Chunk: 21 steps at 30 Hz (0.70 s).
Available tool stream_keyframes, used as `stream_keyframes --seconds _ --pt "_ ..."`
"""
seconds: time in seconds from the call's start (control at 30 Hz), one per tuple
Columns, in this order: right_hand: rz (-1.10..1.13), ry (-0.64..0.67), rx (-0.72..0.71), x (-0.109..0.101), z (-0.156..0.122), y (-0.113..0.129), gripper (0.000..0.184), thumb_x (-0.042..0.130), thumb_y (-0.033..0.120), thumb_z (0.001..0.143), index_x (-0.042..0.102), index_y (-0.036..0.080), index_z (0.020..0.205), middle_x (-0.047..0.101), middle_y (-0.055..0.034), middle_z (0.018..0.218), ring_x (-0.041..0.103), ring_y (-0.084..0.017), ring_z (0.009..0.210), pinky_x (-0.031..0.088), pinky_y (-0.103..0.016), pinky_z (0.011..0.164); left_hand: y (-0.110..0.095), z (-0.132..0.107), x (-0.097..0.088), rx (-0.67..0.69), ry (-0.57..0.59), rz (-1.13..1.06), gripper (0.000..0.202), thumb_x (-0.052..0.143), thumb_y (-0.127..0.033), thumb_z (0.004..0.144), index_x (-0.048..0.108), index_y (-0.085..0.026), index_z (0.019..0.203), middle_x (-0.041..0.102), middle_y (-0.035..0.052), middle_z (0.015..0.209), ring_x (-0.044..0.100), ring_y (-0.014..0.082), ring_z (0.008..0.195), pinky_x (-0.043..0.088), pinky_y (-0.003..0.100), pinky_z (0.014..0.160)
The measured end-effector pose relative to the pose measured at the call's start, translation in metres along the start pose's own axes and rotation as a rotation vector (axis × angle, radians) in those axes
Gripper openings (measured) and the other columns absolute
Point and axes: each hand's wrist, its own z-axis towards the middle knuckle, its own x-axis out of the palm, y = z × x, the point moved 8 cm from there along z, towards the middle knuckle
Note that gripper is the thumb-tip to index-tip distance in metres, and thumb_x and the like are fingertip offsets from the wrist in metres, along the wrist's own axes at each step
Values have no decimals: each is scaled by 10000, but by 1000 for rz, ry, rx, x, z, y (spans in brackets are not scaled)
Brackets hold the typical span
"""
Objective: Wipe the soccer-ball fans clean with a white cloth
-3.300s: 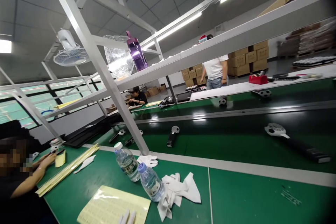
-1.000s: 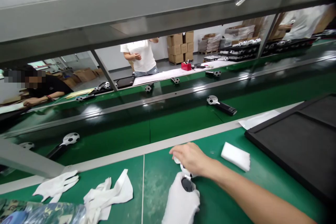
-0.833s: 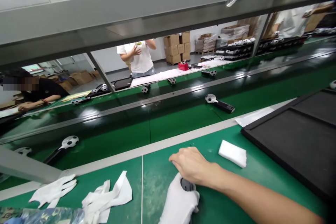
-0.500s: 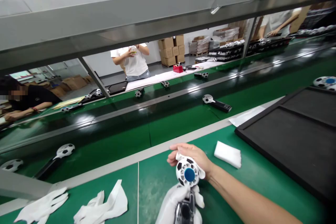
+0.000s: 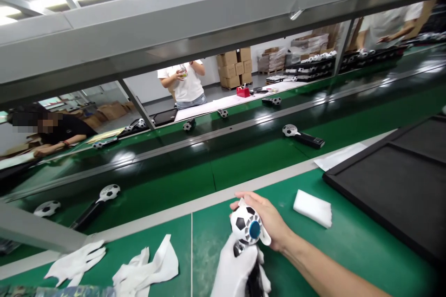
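Observation:
My left hand (image 5: 234,267), in a white glove, is wrapped round the black handle (image 5: 255,278) of a handheld device that looks like a small fan. Its round head (image 5: 242,222) has a black-and-white football pattern and a blue disc with slots around it, facing to the right. Bare and curved behind this head, my right hand (image 5: 270,220) presses a white cloth (image 5: 266,237) against the ball's far side. The cloth shows at the top and right edge of the ball; the fingertips are partly hidden.
White gloves (image 5: 78,262) and a crumpled white cloth (image 5: 148,267) lie at left. A folded white pad (image 5: 312,208) and black tray (image 5: 379,181) are at right. Similar devices (image 5: 303,136) lie on the green belt (image 5: 188,167). Beyond it are co-workers (image 5: 188,86); a grey beam (image 5: 209,14) crosses above.
The football-patterned head has turned, its blue disc now angled to the right. My left hand has rotated with the handle. The view has shifted slightly left.

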Motion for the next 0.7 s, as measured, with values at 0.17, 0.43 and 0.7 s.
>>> stream_keyframes --seconds 0.17,0.43,0.7 --pt "-348 -132 -177 -22 -2 18 316 587 431 807 616 151 951 689 -60 818 630 -182 677 488 -294 646 -5 3 -15 25 -104 106 486 693 -557 634 459 -183 837 610 64 830 551 138 481 469 291 446" --pt "-1483 -267 -256 -108 -51 98 339 535 397 843 592 273 1153 574 -64 1235 627 -274 909 487 -400 754 -2 -9 -25 -139 -192 315 693 619 -284 718 289 -219 1324 592 3 730 573 133 527 419 218 454" --pt "-1956 -172 -140 -149 -60 88 384 474 280 870 458 265 1253 536 -84 1222 640 -277 852 496 -448 702 0 -8 -20 -272 -249 676 800 437 -182 799 -13 -197 1460 611 -15 591 577 160 451 486 279 545"
